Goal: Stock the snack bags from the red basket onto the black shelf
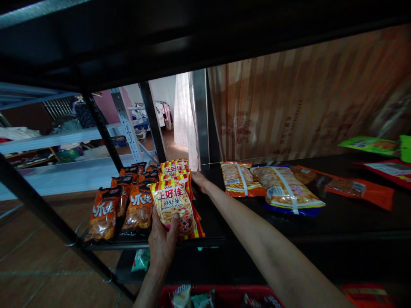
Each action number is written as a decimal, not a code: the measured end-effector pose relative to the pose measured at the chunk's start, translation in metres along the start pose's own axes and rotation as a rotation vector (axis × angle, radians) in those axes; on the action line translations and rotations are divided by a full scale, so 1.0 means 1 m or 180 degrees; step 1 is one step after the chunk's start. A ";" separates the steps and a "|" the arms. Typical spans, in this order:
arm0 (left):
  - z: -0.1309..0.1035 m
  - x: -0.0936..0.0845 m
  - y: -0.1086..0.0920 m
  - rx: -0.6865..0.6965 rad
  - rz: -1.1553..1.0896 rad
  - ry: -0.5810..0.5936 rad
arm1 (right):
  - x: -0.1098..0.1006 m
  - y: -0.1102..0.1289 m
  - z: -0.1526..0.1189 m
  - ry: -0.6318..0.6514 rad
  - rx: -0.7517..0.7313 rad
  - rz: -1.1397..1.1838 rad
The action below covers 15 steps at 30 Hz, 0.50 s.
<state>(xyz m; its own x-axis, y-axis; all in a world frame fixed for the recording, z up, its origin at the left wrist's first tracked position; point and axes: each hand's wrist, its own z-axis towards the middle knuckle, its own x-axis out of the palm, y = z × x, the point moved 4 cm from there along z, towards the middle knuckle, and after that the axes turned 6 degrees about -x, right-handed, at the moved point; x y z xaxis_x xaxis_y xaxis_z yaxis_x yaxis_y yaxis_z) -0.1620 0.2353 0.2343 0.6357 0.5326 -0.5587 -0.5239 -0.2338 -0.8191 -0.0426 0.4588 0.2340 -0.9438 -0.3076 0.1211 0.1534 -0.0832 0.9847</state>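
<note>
My left hand (163, 239) grips the front bag of prawn crackers (171, 203) by its lower left part, with the thumb across its face. This yellow-and-red bag stands at the front of a short row of matching bags (173, 167) on the black shelf. Beside the rear bags, on their right, my right hand (201, 183) reaches in with fingers stretched toward them; its fingertips are partly hidden. Immediately left of the row stand several orange-and-black snack bags (139, 209), lined up front to back.
Farther right on the shelf (337, 222) lie taped snack packs (284, 188), an orange pack (359, 188) and a green pack (372, 146). A black post (58, 205) borders the left side. Another shelf hangs low overhead. Below is a red basket (221, 293) with packets.
</note>
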 end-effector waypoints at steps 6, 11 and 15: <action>-0.001 -0.002 -0.001 0.0095 -0.0070 -0.0025 | 0.003 -0.002 0.006 0.0456 -0.0053 0.0275; 0.002 -0.003 -0.001 0.0083 -0.0065 -0.0031 | 0.002 -0.003 0.011 0.0494 -0.0049 -0.0027; 0.005 -0.001 -0.004 0.0140 -0.0106 -0.0016 | -0.001 -0.008 0.014 0.0192 -0.0212 -0.0396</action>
<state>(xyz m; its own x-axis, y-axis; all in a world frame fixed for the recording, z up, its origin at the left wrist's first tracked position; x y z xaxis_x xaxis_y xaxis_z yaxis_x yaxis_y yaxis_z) -0.1636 0.2402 0.2389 0.6504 0.5437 -0.5305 -0.5271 -0.1800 -0.8305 -0.0470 0.4728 0.2279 -0.9377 -0.3472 -0.0112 0.0573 -0.1862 0.9808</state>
